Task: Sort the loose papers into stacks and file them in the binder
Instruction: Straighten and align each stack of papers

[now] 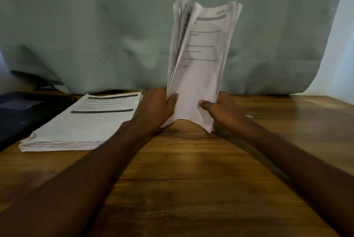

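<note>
A thick bundle of printed papers (203, 54) stands upright on its bottom edge on the wooden table (191, 179), its sheets fanning apart at the top left. My left hand (157, 108) grips its lower left side, thumb on the front sheet. My right hand (220, 110) grips its lower right side, thumb also on the front. A second stack of papers (86, 121) lies flat to the left. A dark binder (26, 110) lies at the far left, partly under the flat stack's edge.
A pale green cloth (95, 25) hangs as a backdrop along the table's far edge. A small shiny object (249, 116) lies on the wood just right of my right hand.
</note>
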